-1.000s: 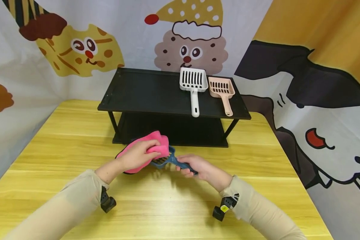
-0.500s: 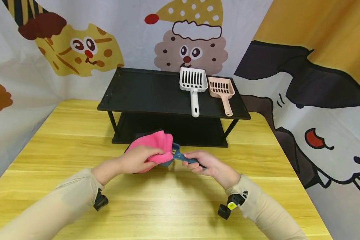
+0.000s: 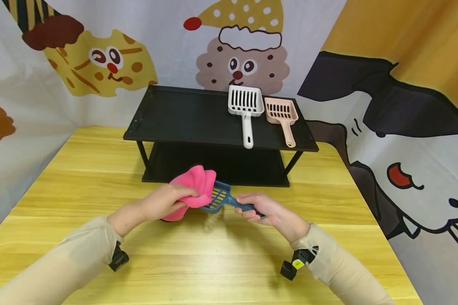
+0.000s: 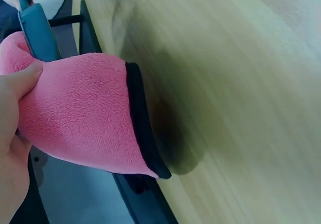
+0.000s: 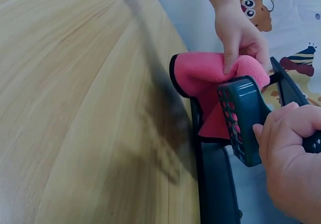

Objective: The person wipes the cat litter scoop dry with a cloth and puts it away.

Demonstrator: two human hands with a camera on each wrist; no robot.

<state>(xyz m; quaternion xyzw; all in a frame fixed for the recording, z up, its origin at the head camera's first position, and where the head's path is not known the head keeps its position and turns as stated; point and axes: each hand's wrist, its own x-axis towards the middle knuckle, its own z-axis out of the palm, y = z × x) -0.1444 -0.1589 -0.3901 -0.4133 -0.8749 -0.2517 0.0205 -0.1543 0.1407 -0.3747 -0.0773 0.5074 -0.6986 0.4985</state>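
Note:
A dark blue slotted litter scoop (image 3: 218, 198) is held above the table, its handle gripped by my right hand (image 3: 262, 207). My left hand (image 3: 163, 202) pinches a pink cloth (image 3: 194, 186) with a black edge against the far end of the scoop's head, covering part of its slots. In the left wrist view the cloth (image 4: 85, 108) hangs in a fold below the thumb, and the scoop's side (image 4: 40, 33) shows behind it. The right wrist view has the scoop (image 5: 243, 118) overlapping the cloth (image 5: 205, 76), with my right fingers (image 5: 281, 133) curled round its handle.
Just beyond my hands stands a black two-tier rack (image 3: 187, 114). On its upper shelf lie a white litter scoop (image 3: 246, 106) and a pale pink one (image 3: 281, 112), handles toward me. The wooden table (image 3: 213, 262) runs beneath, and a printed curtain (image 3: 168, 25) hangs behind.
The cloth swept right over the scoop's head, then drew back left, baring more slots. My right hand has shifted slightly right with the scoop, whose head has turned to show its slots.

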